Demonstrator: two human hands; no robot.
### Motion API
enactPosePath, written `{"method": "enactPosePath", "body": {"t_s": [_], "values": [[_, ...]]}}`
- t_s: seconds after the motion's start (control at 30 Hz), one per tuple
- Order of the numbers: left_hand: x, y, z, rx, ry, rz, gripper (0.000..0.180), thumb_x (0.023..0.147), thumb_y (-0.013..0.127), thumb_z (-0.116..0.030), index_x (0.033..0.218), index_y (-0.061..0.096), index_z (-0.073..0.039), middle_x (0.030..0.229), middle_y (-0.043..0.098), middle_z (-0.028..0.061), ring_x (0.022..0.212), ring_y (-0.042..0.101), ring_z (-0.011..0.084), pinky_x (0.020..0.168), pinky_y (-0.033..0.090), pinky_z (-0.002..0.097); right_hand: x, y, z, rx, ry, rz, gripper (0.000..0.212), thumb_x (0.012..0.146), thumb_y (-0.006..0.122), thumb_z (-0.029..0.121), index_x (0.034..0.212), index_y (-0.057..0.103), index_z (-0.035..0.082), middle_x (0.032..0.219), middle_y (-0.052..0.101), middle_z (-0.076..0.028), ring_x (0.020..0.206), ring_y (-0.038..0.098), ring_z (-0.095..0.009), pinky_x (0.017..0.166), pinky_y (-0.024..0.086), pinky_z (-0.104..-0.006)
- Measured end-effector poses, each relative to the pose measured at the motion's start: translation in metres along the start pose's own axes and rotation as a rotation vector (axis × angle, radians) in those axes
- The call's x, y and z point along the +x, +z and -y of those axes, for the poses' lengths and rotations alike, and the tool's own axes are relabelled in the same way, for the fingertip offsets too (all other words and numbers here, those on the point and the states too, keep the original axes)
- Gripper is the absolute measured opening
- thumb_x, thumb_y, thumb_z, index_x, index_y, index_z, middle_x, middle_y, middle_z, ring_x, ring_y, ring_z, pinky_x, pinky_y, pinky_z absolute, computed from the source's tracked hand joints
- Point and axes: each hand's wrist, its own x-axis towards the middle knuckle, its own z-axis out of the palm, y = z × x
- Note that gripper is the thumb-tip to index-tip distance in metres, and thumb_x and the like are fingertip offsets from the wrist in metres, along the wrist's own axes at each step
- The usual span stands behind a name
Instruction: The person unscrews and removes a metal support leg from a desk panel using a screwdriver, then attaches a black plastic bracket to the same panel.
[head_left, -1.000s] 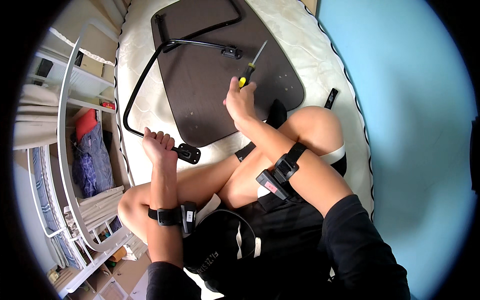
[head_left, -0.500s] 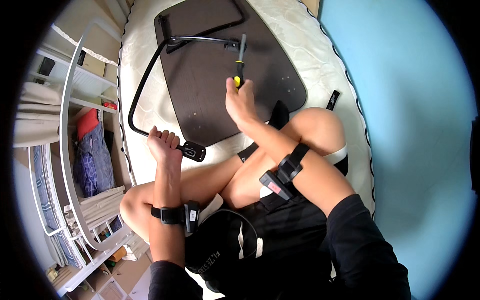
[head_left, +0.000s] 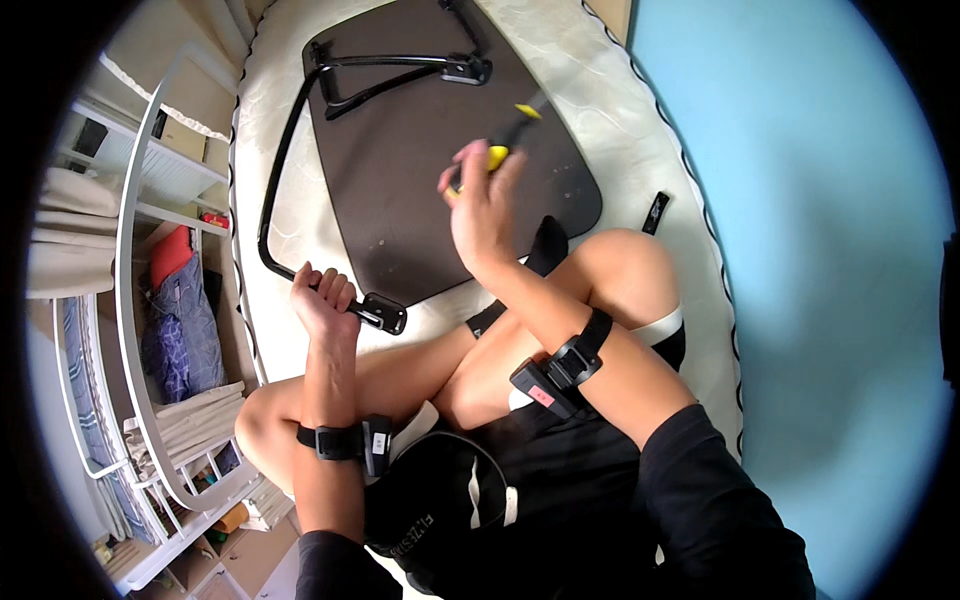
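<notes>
A dark brown board (head_left: 400,190) with rounded corners lies on the mattress in front of my crossed legs, like a small folding table turned underside up. My left hand (head_left: 325,302) is wrapped round a bent black metal leg (head_left: 268,190), close to the flat bracket (head_left: 384,314) at its near end. The leg's far bar runs across the board to a second bracket (head_left: 466,69). Above the board, my right hand (head_left: 482,210) holds a black-and-yellow screwdriver (head_left: 514,130). Its shaft points up and to the right, blurred by motion, apart from the bracket.
Below the board spreads a quilted cream mattress (head_left: 262,320) with dark piping. A small black strip-shaped item (head_left: 655,213) lies by my right knee. A pale blue wall (head_left: 800,200) rises at the right. White bed rails (head_left: 128,250) and shelves with folded cloth stand at the left.
The screwdriver has come away from the far bracket and tilted to the right. My left hand keeps its hold on the leg, whose far bar has shifted a little on the board.
</notes>
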Motion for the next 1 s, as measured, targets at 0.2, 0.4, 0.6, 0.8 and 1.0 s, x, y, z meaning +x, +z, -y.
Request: {"method": "enactPosePath", "body": {"t_s": [0.2, 0.4, 0.6, 0.8, 1.0], "values": [[0.0, -0.001, -0.002, -0.108, -0.033, 0.015, 0.034, 0.092, 0.041, -0.019, 0.06, 0.03, -0.015, 0.049, 0.02, -0.0047, 0.039, 0.016, 0.0074, 0.033, 0.014, 0.0235, -0.003, 0.008, 0.011, 0.056, -0.263, -0.048, 0.034, 0.096, 0.047, 0.035, 0.101, 0.035, 0.003, 0.074, 0.047, -0.005, 0.056, 0.048, -0.011, 0.051, 0.042, -0.0272], [-0.005, 0.007, 0.002, -0.035, -0.042, 0.09, 0.036, 0.092, 0.042, -0.02, 0.059, 0.029, -0.016, 0.049, 0.02, -0.0054, 0.039, 0.016, 0.0072, 0.033, 0.014, 0.0227, -0.007, -0.004, 0.02, -0.224, -0.242, 0.289, 0.031, 0.098, 0.042, 0.03, 0.107, 0.031, 0.004, 0.076, 0.048, -0.003, 0.062, 0.048, -0.01, 0.054, 0.041, -0.024], [0.0, -0.002, 0.0, -0.293, -0.255, 0.309, 0.033, 0.093, 0.043, -0.022, 0.063, 0.032, -0.013, 0.052, 0.026, -0.0034, 0.038, 0.021, 0.0078, 0.031, 0.019, 0.0229, -0.008, -0.004, 0.066, 0.013, -0.564, 0.108, 0.022, 0.098, 0.038, 0.021, 0.112, 0.032, 0.005, 0.098, 0.051, -0.01, 0.076, 0.053, -0.015, 0.073, 0.042, -0.029], [-0.006, 0.012, 0.002, -0.323, -0.521, 0.576, 0.036, 0.097, 0.041, -0.036, 0.07, 0.039, -0.013, 0.053, 0.03, -0.0013, 0.038, 0.026, 0.0079, 0.03, 0.02, 0.0204, -0.003, 0.002, 0.062, 0.204, -0.149, 0.131, 0.026, 0.097, 0.045, 0.027, 0.106, 0.035, 0.004, 0.09, 0.052, -0.005, 0.073, 0.052, -0.011, 0.067, 0.042, -0.0248], [-0.016, 0.031, 0.002, -0.061, -0.653, 0.627, 0.036, 0.096, 0.038, -0.047, 0.076, 0.037, -0.018, 0.056, 0.022, -0.008, 0.041, 0.017, 0.003, 0.032, 0.013, 0.0184, -0.001, -0.003, 0.058, 0.206, -0.008, 0.078, 0.029, 0.094, 0.051, 0.034, 0.104, 0.042, 0.009, 0.091, 0.054, -0.004, 0.07, 0.054, -0.012, 0.056, 0.04, -0.025]]}}
